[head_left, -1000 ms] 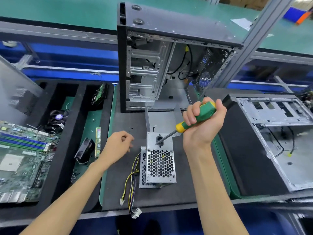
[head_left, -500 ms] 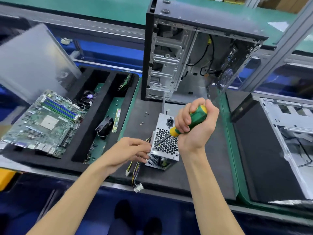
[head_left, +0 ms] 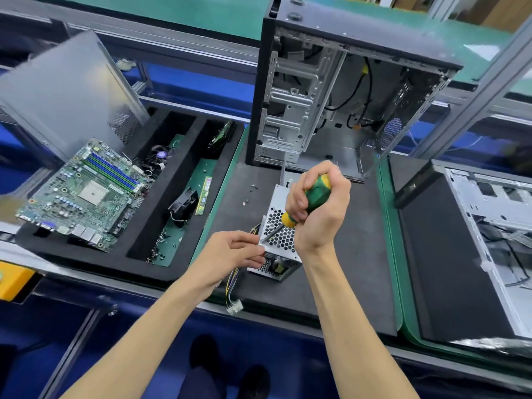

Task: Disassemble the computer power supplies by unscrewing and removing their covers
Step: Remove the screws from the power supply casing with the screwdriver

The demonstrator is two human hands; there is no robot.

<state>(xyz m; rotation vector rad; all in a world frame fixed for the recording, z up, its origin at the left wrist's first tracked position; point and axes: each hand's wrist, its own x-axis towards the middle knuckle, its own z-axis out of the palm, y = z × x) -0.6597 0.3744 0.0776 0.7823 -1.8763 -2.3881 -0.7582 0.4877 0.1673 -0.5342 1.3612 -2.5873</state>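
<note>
PSU (head_left: 283,226) on the grey mat (head_left: 359,254), in front of the open case (head_left: 331,96), cover on. Right hand (head_left: 316,210) fisted round the screwdriver (head_left: 312,201), tip at the near-left corner. Left hand (head_left: 230,254) pinches there, probably at a screw; too small to confirm. About 4 loose screws (head_left: 250,194) lie nearby. Cover removal not begun.
</note>
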